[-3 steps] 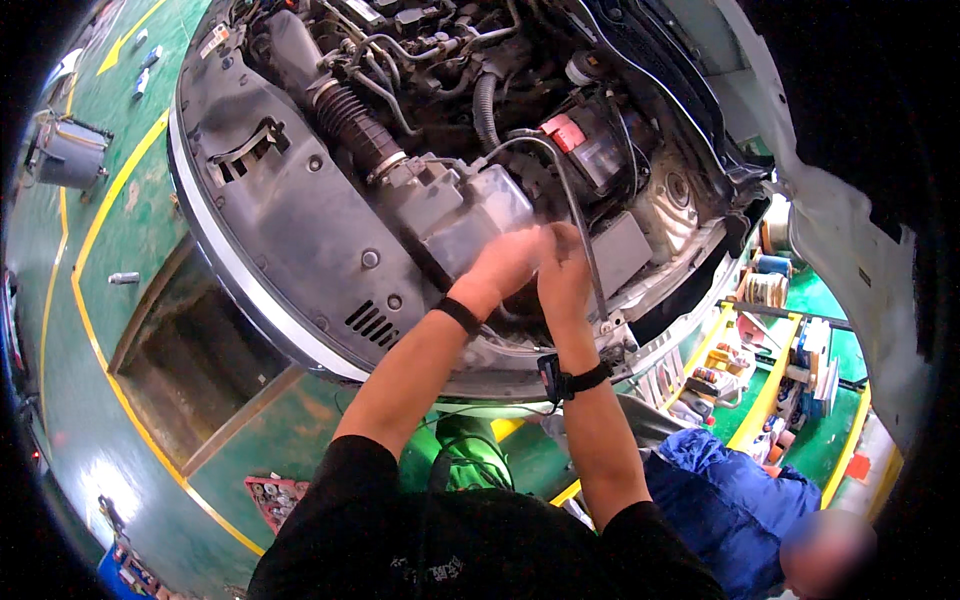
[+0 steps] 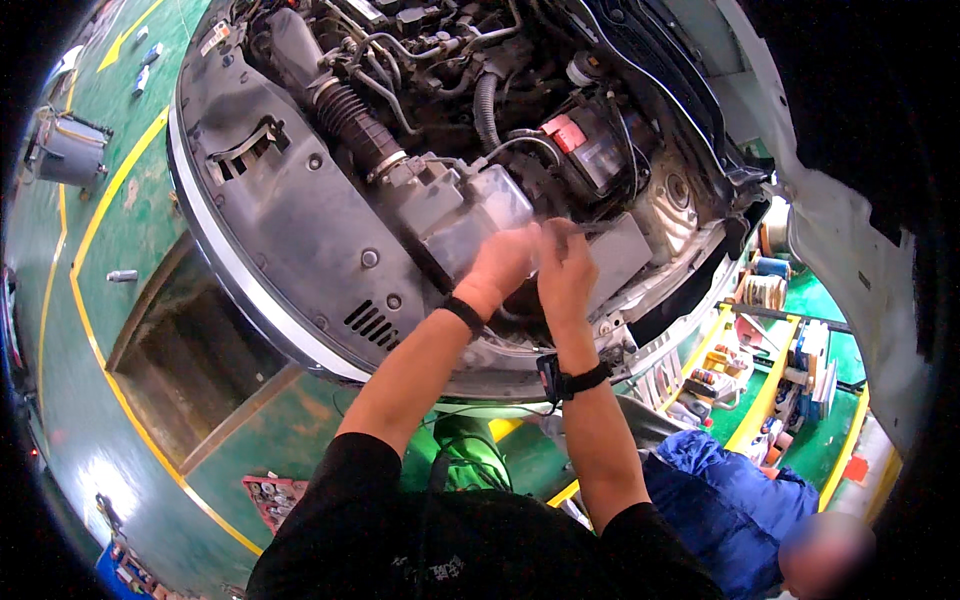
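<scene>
My left hand [image 2: 505, 262] and my right hand [image 2: 566, 272] meet over the front of a car's engine bay, fingertips close together. The fingers of both are closed, pinching something small that blur and the fingers hide. A dark streak shows beside the right fingertips; I cannot tell what it is. Under the left hand lies a grey plastic housing [image 2: 425, 205] with a paler translucent part [image 2: 500, 200]. From beside it a thin dark hose [image 2: 530, 137] arches toward the battery [image 2: 603, 160], and its lower end is lost near my hands. A flat grey box cover [image 2: 622, 255] sits right of my right hand.
A ribbed air duct [image 2: 355, 120] and black front panel [image 2: 290, 190] lie to the left. A person in blue [image 2: 720, 500] is low at the right, near a yellow-framed rack [image 2: 765, 385] of parts. On the left, a floor pit [image 2: 205, 345] and grey bucket [image 2: 70, 150] show.
The hose's long lower stretch, which ran down past my right hand to the front edge, no longer shows there. My hands have shifted only slightly.
</scene>
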A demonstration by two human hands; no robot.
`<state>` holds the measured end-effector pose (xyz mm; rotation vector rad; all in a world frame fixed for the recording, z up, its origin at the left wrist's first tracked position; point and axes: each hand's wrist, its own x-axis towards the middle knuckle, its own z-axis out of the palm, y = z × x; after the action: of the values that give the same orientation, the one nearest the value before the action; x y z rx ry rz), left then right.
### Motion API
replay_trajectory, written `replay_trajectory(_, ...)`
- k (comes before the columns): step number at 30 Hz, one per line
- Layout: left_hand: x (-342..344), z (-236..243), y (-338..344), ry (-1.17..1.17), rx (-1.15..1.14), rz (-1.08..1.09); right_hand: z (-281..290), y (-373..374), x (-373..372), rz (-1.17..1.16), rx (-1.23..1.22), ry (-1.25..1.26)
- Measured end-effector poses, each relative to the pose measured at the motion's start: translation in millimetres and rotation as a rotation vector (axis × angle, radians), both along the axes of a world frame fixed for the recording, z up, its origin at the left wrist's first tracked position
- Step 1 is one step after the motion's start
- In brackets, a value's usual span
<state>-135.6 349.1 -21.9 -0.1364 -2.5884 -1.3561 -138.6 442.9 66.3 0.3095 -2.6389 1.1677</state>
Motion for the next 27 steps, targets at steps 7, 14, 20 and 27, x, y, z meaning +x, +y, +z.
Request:
replay_trajectory(7, -0.1, 27.4, -8.2, 0.057, 0.21, -0.092, 1.2, -1.1, -1.7, 0.002, 0.012, -0.072)
replay_trajectory(14, 0.9, 22.9, -9.0, -0.185, -0.019, 0.006, 0.4, -3.4, -8.2, -0.037, 0.073, -0.091)
replay_trajectory(20, -2.6, 19.5, -8.5, 0.227, 0.166, -0.028, 10.7, -8.8, -6.3, -0.007, 0.137, -0.074)
replay_trajectory(27, -3.7, 20.0, -14.5, -0.233, -0.042, 0.017, 8.0, -7.8, -8.1, 0.053, 0.096, -0.102)
